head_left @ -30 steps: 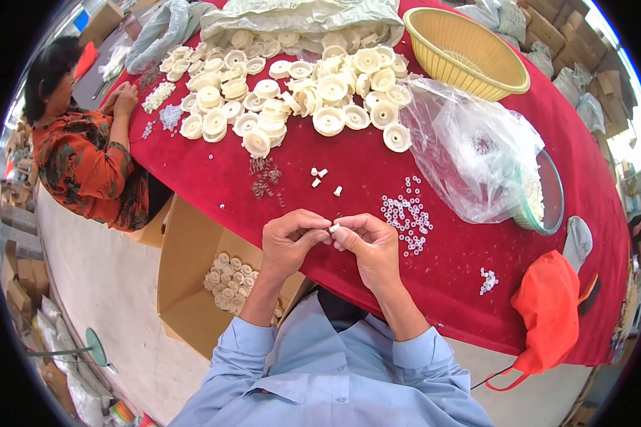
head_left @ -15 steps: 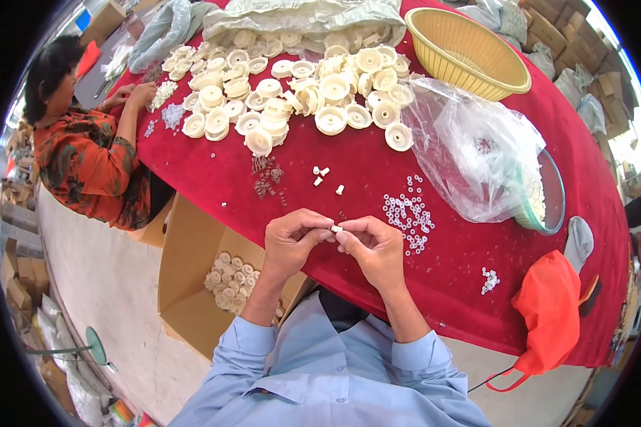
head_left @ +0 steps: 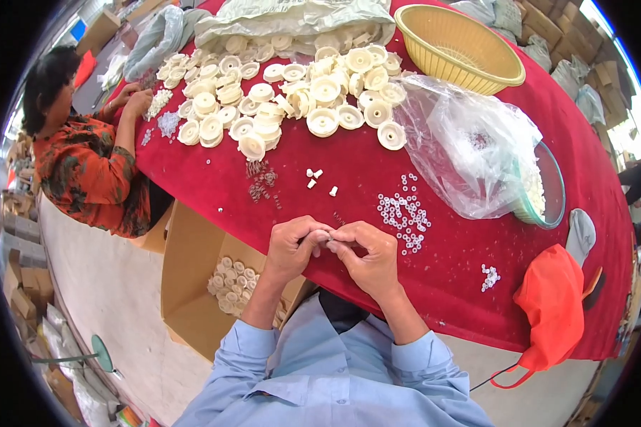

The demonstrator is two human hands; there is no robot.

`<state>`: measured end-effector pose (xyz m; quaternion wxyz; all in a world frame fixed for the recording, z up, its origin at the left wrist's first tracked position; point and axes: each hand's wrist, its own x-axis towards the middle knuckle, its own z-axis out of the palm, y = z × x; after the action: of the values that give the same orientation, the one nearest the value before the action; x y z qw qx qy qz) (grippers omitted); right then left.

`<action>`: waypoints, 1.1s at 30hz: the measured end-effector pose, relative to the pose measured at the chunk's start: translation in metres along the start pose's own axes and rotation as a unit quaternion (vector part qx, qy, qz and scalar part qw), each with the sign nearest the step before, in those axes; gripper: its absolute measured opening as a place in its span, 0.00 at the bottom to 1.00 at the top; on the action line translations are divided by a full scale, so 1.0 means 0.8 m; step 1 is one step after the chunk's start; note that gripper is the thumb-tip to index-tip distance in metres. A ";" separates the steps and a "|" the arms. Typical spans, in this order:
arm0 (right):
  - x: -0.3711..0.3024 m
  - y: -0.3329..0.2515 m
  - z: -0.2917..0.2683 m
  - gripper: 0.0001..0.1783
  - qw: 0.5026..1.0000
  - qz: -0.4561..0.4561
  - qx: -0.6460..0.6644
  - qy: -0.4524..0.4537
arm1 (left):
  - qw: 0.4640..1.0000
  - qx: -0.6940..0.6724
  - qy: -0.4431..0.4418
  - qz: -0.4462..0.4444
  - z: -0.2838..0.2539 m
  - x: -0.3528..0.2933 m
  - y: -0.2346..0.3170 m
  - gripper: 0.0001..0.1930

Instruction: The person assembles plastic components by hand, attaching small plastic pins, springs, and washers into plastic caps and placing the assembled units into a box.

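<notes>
We kept left hand [head_left: 292, 249] and right hand [head_left: 370, 257] together, fingertips pinched on tiny white part [head_left: 327, 238] above red tabletop [head_left: 363, 178] edge; best held low, near small white rings [head_left: 404, 212].

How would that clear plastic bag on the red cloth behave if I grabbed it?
The clear plastic bag looks thin and crumpled, so it would likely be floppy and collapse. It seems nearly empty, so probably light. It drapes over the glass bowl, so tugging might shift that.
</notes>
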<state>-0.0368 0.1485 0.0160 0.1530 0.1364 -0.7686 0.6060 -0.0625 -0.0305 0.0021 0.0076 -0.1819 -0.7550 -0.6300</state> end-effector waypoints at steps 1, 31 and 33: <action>-0.001 -0.002 0.000 0.09 1.000 0.017 0.016 -0.003 | 1.000 0.001 -0.002 0.004 0.000 0.000 0.000 0.05; -0.010 -0.004 -0.007 0.07 0.954 0.146 0.252 0.063 | 0.974 0.193 0.091 -0.078 -0.041 0.191 0.006 0.09; -0.007 -0.003 -0.014 0.07 0.950 0.138 0.267 0.088 | 0.989 0.086 0.082 -0.087 -0.033 0.154 0.012 0.07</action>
<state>-0.0299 0.1588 0.0180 0.0927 0.0112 -0.5739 0.8136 -0.1805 -0.0213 0.0460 0.0303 -0.0618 -0.8161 -0.5738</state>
